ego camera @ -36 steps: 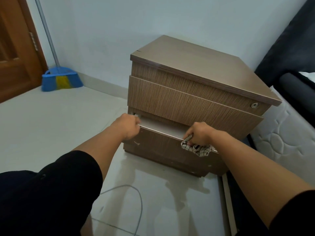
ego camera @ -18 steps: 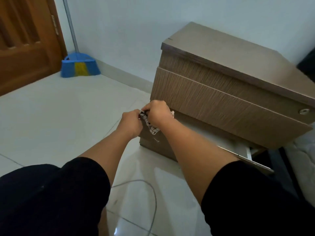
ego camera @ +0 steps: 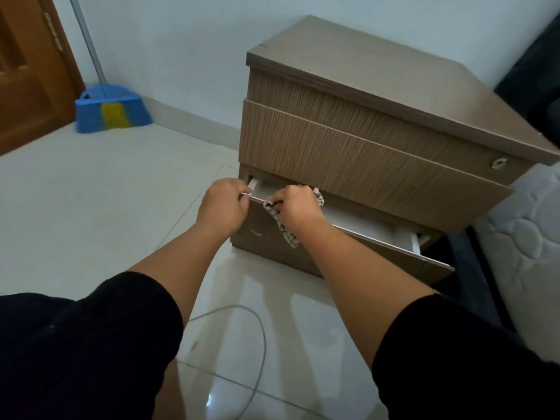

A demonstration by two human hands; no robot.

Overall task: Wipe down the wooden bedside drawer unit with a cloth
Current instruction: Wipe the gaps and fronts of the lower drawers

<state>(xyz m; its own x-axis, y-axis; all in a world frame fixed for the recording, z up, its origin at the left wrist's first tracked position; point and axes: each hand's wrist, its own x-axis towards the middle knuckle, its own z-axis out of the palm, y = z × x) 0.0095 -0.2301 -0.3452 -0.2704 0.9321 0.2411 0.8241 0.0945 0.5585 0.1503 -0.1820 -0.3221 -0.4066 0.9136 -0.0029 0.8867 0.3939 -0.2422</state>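
Note:
The wooden bedside drawer unit [ego camera: 348, 140] stands on the tiled floor against the wall. Its bottom drawer [ego camera: 372, 230] is pulled partly out, showing a white inside. My left hand [ego camera: 221, 207] grips the top edge of that drawer front at its left corner. My right hand [ego camera: 298, 209] is closed on a white checked cloth [ego camera: 283, 228], pressed on the same top edge just right of the left hand. A tail of the cloth hangs down over the drawer front.
A blue and yellow broom [ego camera: 110, 110] leans on the wall at the left beside a wooden door [ego camera: 27, 71]. A mattress [ego camera: 524, 253] and dark bed frame flank the unit's right side. A thin grey cable [ego camera: 257, 338] loops across the floor near me.
My right hand with the cloth has slid left along the drawer's top edge from the middle to near the left corner. The left hand stays on the corner. My view shifted.

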